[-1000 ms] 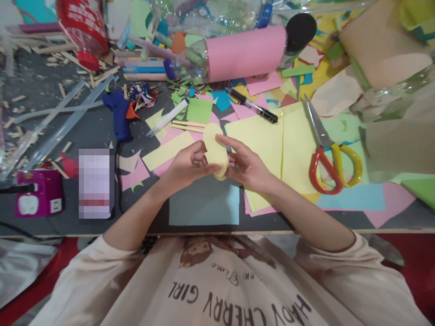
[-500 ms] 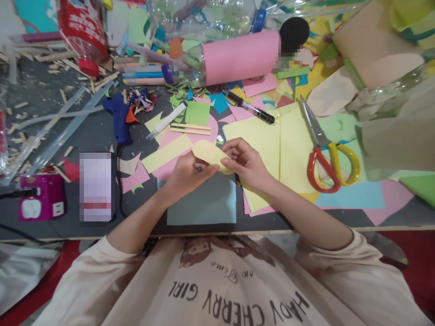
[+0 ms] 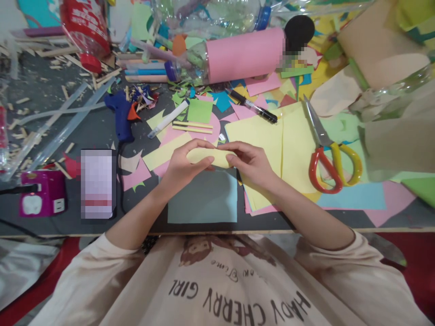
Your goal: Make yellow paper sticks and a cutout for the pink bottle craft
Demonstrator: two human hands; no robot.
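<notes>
Between my two hands is a small piece of pale yellow paper (image 3: 217, 157), bent into a curved, rounded shape. My left hand (image 3: 185, 165) pinches its left end, thumb in front and fingers behind. At the other end my right hand (image 3: 251, 162) grips it the same way. Below the hands lies a blue-grey sheet of paper (image 3: 203, 203). A yellow paper strip (image 3: 165, 153) and a pink paper piece (image 3: 207, 136) lie just beyond, with two thin yellow sticks (image 3: 192, 127) on top.
Scissors (image 3: 328, 154) with red and yellow handles lie right, beside yellow sheets (image 3: 261, 136). A black marker (image 3: 254, 106) and a pink-wrapped bottle (image 3: 246, 55) are farther back. On the left are a blue glue gun (image 3: 118, 115), a phone (image 3: 98, 183) and a purple box (image 3: 42, 194).
The yellow paper has turned from a slant to nearly level and now looks more curved. My left fingers have moved up behind it. The whole view has shifted slightly.
</notes>
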